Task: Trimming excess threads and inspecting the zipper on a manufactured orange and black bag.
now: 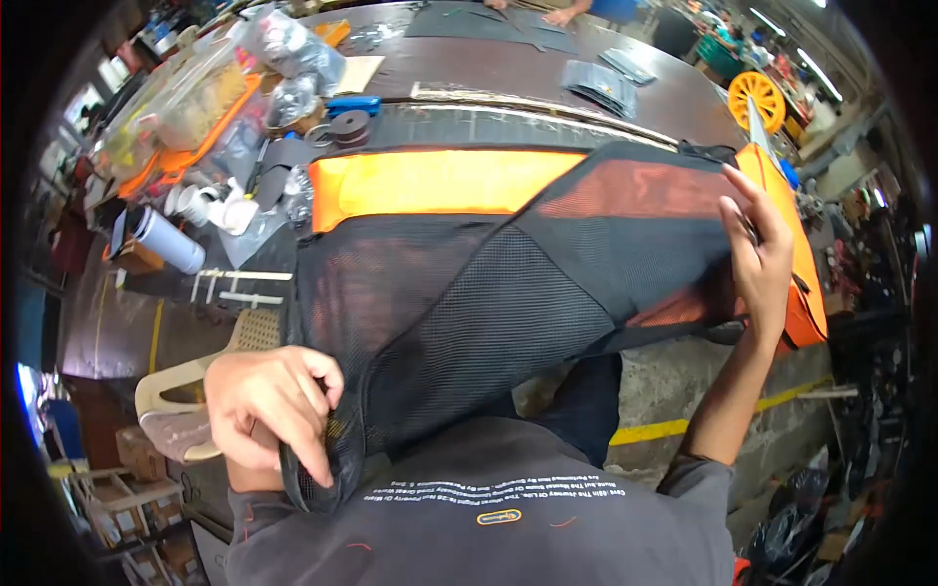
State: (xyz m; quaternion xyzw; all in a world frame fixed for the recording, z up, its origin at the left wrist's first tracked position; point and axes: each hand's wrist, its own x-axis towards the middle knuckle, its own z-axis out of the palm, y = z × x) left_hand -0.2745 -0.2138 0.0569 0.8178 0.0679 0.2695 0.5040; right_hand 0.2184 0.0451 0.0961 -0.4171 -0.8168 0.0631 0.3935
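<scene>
A large sewn piece of black mesh fabric with a bright orange panel lies across the table edge and hangs toward my lap. Its near left part is folded over on itself. Beside my body at the lower left, my left hand is closed on the mesh's dark bound edge, index finger stretched down along it; the thumb is hidden. At the right end, my right hand is raised at the mesh with thumb and fingers apart. An orange end flap hangs just beyond that hand.
On the table's left stand a clear plastic box, plastic bags, tape rolls and a pale bottle. A beige plastic chair is at my left. Dark flat pieces and another person's hand are at the far side.
</scene>
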